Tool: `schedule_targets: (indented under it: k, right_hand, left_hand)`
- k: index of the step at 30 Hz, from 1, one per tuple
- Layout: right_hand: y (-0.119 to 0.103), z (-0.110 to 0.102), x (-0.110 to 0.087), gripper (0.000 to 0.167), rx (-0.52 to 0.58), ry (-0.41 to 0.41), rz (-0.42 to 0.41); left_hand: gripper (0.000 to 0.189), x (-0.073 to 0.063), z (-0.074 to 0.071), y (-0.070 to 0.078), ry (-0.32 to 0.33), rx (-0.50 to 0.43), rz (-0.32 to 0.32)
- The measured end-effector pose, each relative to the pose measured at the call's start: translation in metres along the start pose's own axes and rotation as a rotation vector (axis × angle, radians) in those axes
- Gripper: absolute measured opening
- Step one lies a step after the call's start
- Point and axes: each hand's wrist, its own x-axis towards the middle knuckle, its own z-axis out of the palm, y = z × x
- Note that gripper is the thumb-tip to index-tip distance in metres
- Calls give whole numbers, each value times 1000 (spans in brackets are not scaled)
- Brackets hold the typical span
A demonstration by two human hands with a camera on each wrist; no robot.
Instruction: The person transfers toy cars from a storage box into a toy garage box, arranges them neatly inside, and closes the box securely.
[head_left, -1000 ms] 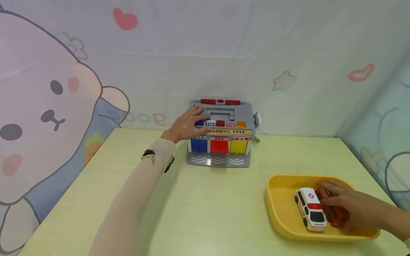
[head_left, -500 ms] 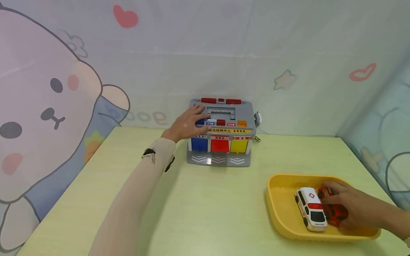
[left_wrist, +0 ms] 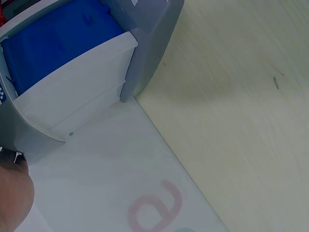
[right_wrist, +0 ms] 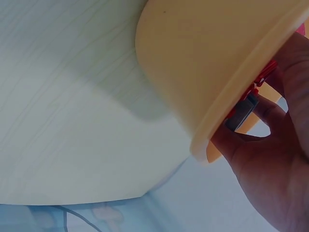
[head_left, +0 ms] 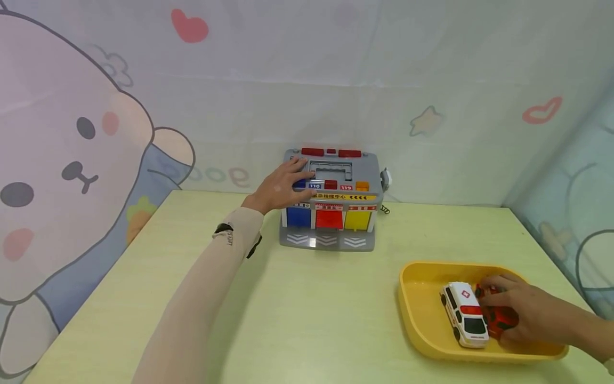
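Note:
My left hand (head_left: 283,186) rests with spread fingers on the left part of the grey toy garage (head_left: 338,198), which has blue, red and yellow doors. In the left wrist view the garage's side shows a blue panel (left_wrist: 67,43), and only a bit of the hand (left_wrist: 15,195) appears. Over at the right, my right hand (head_left: 532,309) reaches into a yellow tray (head_left: 406,314) and grips a red toy car (head_left: 505,319), partly covered by the fingers. The right wrist view has thumb and fingers around the car (right_wrist: 265,72). A white toy ambulance (head_left: 464,314) lies alongside it.
The pale table (head_left: 307,320) stretches between garage and tray. A printed cloth (head_left: 307,106) hangs behind the table's back edge, close to the garage. At the garage's right side are a small white-grey part (head_left: 386,178) and a coiled cord (head_left: 385,209).
The right hand's fingers have drawn in around the red car, covering more of it, and the car has shifted slightly. The left hand and garage have stayed put.

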Motion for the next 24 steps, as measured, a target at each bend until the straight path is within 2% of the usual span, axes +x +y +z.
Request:
schedule_targets:
  k: [5,7,10,15,17,22,24]
  right_hand:
    - [2,4,1,51,-8,112,-99]
    - [3,5,2,50,-8,132,-122]
    - [4,4,2,50,2,126,-124]
    - [4,0,1,55,-4,172,-137]
    - [3,-5,0,55,-18,173,-122]
    - [-5,-25,3,48,-40,59,12]
    - [-9,-35,5,48,-41,39,55]
  left_hand:
    - [66,0,-1,1,-12,-8,15]
    - [66,0,-1,1,-18,-11,19]
    - [66,0,-2,1,-20,-12,17]
    - [65,-1,-2,1,-18,-23,18]
    - [65,-1,-2,1,-15,-25,16]
    - [65,-1,-3,1,-9,-25,11]
    - [65,-1,-3,1,-11,-25,6]
